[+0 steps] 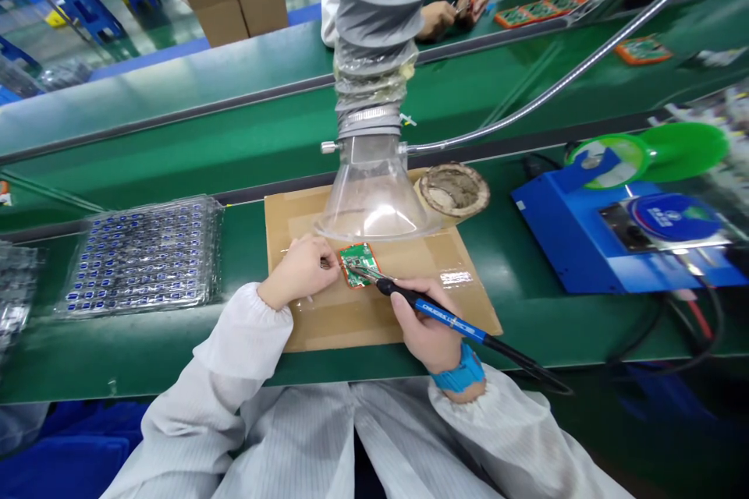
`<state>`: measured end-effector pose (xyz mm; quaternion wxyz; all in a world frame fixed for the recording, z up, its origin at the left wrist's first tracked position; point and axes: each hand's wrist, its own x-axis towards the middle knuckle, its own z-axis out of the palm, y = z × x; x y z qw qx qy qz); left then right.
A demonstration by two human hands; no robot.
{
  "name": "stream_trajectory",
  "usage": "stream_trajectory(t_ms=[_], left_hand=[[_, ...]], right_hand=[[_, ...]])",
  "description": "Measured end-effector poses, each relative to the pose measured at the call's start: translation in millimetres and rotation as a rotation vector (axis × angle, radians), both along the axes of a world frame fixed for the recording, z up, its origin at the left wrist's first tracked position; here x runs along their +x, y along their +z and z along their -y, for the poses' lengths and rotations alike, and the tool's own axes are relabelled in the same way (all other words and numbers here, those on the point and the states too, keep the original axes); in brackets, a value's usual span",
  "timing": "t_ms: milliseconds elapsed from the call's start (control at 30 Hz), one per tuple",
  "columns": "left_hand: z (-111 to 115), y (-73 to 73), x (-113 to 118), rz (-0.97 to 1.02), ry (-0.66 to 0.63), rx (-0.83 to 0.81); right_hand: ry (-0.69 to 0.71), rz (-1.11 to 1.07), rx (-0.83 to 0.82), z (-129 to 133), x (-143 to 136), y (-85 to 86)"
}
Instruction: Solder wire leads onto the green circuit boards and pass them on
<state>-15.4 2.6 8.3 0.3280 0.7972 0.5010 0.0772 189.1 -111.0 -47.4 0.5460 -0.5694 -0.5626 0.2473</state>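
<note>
Closed around a blue-handled soldering iron (450, 318), the right hand (424, 327) holds it like a pen; the iron's long axis runs from lower right up to upper left, and its tip rests on or just over the near edge of a small green board (358, 262). The board lies on a cardboard mat (351, 320), up and to the left of the right grip and just right of the left hand (301, 269). That left hand is curled at the board's left edge, fingers pinched together, perhaps on solder wire or the board's edge; the view is too small to say which. Of the two, the left hand sits nearer the board, touching or nearly so, while the right reaches it only through the iron.

A clear funnel hood (371, 195) hangs directly above the board. Behind the mat sits a round brown sponge dish (453, 189). To the right on the green surface (527, 320) stands a blue station (585, 242); to the left lies a clear tray of small parts (143, 257). Across the belt, another person's hands (456, 12) work separately.
</note>
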Motion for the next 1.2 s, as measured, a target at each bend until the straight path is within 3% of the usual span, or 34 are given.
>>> stream_trajectory(t_ms=[967, 1200], left_hand=[[-1.6, -1.0, 0.4, 0.005, 0.031, -0.036], [-1.2, -0.7, 0.5, 0.002, 0.031, -0.031]], right_hand=[[0.029, -0.004, -0.007, 0.5, 1.1, 6.4], [-0.048, -0.012, -0.008, 2.4, 3.1, 1.9]])
